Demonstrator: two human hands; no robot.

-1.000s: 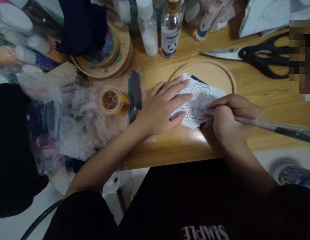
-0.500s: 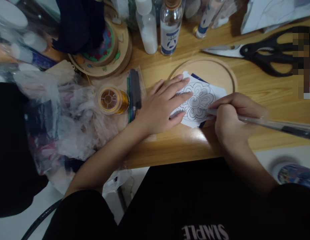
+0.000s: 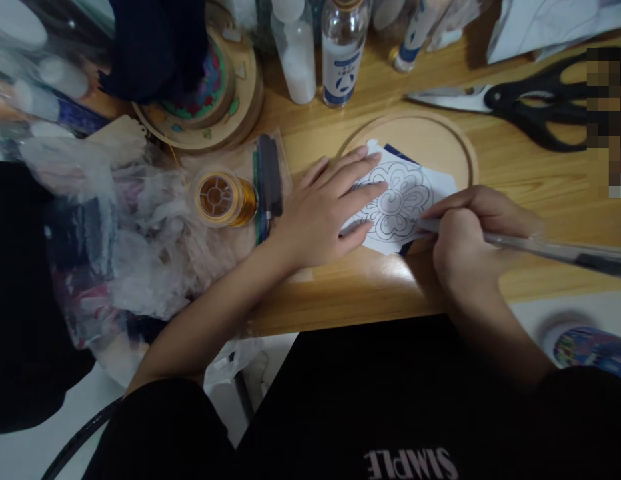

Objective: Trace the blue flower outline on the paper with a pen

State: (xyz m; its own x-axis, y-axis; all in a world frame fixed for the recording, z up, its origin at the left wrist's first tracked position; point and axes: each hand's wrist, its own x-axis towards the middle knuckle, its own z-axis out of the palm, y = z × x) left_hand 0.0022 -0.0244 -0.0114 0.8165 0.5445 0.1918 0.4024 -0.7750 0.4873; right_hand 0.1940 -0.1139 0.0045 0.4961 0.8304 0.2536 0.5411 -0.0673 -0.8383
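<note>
A white paper (image 3: 405, 193) printed with a flower outline lies over dark blue material (image 3: 399, 156) on a round wooden plate (image 3: 443, 137). My left hand (image 3: 327, 213) rests flat on the paper's left part with its fingers spread, holding nothing. In my right hand (image 3: 467, 237) is a clear-barrelled pen (image 3: 545, 248), gripped near its tip. That tip meets the paper at the lower right edge of the flower; my fingers partly hide the contact.
Black-handled scissors (image 3: 520, 100) lie behind at the right. Two bottles (image 3: 343, 60) stand at the back. Left of my hand are a spool of golden thread (image 3: 225, 199), dark pens (image 3: 270, 177), crumpled plastic bags (image 3: 150, 247) and round wooden pieces (image 3: 245, 100).
My right hand and the pen have shifted very slightly to the right. My left hand stays in place on the paper; the whole view has moved a little.
</note>
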